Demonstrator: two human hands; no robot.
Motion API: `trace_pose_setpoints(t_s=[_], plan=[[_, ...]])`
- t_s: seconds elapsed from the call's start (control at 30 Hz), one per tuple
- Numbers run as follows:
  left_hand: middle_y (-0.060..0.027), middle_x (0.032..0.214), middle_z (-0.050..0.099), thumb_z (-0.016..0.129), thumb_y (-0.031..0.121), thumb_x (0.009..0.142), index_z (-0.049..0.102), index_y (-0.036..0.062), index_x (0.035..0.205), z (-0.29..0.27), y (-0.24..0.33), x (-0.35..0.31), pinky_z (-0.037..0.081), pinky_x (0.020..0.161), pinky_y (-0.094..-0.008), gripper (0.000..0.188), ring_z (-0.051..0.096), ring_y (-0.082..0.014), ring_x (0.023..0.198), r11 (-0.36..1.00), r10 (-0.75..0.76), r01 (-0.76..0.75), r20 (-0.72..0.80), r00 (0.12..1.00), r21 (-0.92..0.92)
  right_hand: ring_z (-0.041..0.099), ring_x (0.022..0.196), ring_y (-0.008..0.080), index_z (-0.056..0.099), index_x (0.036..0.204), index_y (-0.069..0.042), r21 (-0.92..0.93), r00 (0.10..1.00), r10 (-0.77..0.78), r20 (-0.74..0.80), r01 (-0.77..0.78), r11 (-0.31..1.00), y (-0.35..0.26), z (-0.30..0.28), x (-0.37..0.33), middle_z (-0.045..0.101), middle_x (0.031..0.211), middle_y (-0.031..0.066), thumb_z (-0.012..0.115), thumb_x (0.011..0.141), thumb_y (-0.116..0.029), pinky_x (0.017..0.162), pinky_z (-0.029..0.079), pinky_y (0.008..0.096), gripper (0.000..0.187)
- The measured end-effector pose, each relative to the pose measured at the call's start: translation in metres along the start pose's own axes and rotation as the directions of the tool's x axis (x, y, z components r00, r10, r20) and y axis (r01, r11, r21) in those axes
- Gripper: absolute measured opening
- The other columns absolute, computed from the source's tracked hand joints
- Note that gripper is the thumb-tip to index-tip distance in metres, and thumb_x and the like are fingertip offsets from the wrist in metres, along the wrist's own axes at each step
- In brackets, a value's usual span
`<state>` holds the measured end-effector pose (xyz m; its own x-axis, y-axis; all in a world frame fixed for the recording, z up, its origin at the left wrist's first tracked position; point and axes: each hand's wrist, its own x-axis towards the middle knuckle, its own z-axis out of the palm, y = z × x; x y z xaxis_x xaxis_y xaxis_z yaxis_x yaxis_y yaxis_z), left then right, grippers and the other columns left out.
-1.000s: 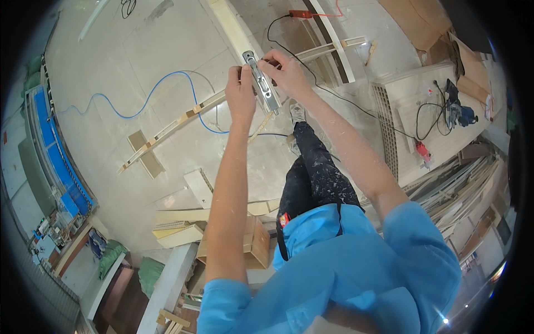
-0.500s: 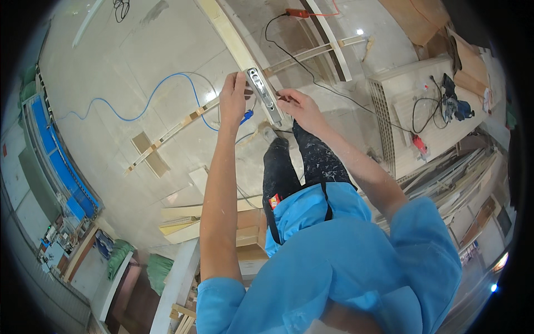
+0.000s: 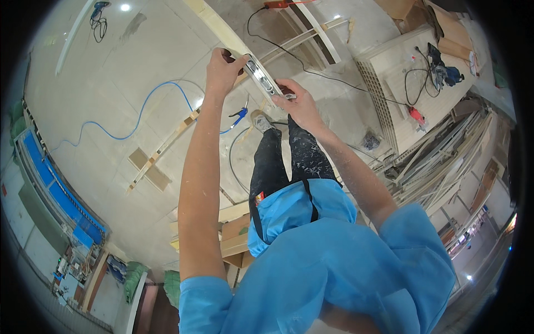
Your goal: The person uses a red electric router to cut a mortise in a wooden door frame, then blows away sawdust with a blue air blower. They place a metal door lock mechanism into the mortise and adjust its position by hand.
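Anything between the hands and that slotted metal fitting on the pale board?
Nothing visible. The left hand is at the upper end of the slotted metal fitting, the right hand near its lower end.

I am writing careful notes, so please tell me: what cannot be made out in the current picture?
Head view:
Pale beam: far end cut off by the upper edge.
Left hand: some fingertips hidden by the hand itself.
Right hand: too small to tell whether its fingertips pinch anything.
Cardboard box: partly covered by blue clothing.
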<state>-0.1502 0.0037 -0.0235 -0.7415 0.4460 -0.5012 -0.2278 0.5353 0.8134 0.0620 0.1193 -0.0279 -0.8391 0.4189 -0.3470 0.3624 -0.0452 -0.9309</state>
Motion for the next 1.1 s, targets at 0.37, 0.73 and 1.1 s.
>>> trace_pose_setpoints(t_s=[0.37,0.73,1.1], plan=[[-0.0132,0.087,0.064,0.069,0.007,0.077,0.065,-0.0071,0.088,0.004,0.022,0.017,0.065,0.077,-0.0377,0.018,0.070,-0.0234,0.082,0.975,-0.161,0.172,0.086,0.983,-0.139,0.065,0.105,0.0171,0.067,0.131,-0.004,0.106,0.999,0.040,-0.030,-0.036,0.994,0.003,0.001,-0.002,0.073,0.112,0.0068,0.076,0.093,-0.020,0.095,0.050,0.0337,0.042],[-0.0106,0.084,0.065,0.067,0.008,0.077,0.065,-0.0054,0.088,-0.002,0.018,0.022,0.064,0.076,-0.0376,0.017,0.067,-0.0226,0.074,0.936,-0.241,0.277,0.179,0.954,-0.216,0.065,0.103,0.0160,0.068,0.132,-0.004,0.147,0.996,0.076,-0.049,-0.068,0.987,0.010,0.002,-0.003,0.074,0.110,0.0077,0.076,0.093,-0.024,0.094,0.049,0.0319,0.044],[-0.0147,0.103,0.064,0.073,0.015,0.079,0.057,-0.0095,0.113,-0.003,0.004,0.009,0.059,0.078,-0.0372,0.045,0.066,-0.0219,0.084,0.915,-0.247,0.290,0.178,0.952,-0.282,0.066,0.101,0.0175,0.069,0.129,-0.003,0.109,0.998,0.053,-0.045,-0.048,0.993,0.010,0.000,-0.004,0.075,0.110,0.0081,0.075,0.094,-0.029,0.091,0.051,0.0318,0.044]])
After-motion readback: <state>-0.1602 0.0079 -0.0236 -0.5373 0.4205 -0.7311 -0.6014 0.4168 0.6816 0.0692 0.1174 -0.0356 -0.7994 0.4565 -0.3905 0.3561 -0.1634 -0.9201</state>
